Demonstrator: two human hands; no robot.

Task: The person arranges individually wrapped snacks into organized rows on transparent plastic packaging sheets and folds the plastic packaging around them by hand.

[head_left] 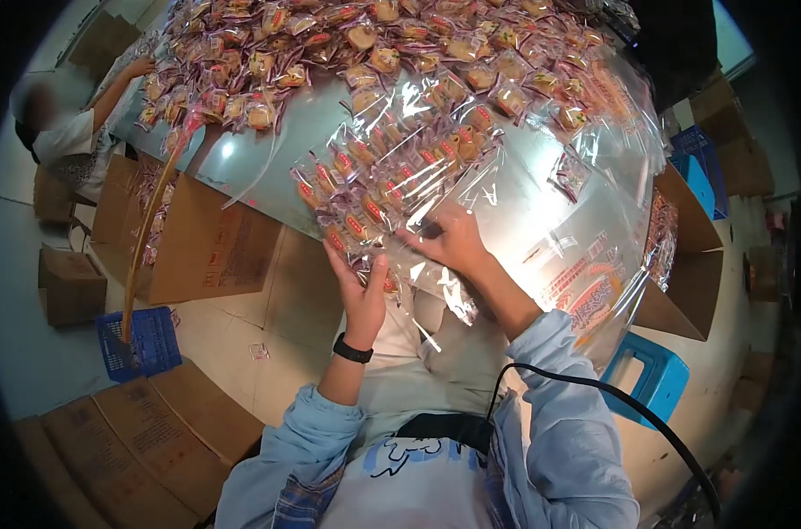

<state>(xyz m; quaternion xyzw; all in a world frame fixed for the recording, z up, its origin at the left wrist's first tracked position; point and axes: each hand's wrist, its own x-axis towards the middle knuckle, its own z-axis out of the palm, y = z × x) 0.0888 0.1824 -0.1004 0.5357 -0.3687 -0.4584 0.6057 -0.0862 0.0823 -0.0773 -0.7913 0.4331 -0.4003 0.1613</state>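
A clear plastic bag [392, 167] filled with rows of small wrapped snacks lies at the near edge of the metal table [299, 119]. My left hand [363, 295], with a black band on its wrist, is against the bag's lower left corner, thumb and fingers apart around it. On the right, my right hand [453, 238] has its fingers closed on the loose clear plastic at the bag's near end. A single wrapped snack [569, 175] lies to the right of the bag.
A heap of wrapped snacks [365, 35] covers the table's far side. Flat printed bags [586, 291] lie at the right. Cardboard boxes [211, 238], a blue basket [140, 342] and a blue stool [652, 375] stand around. Another person [70, 132] reaches in at the upper left.
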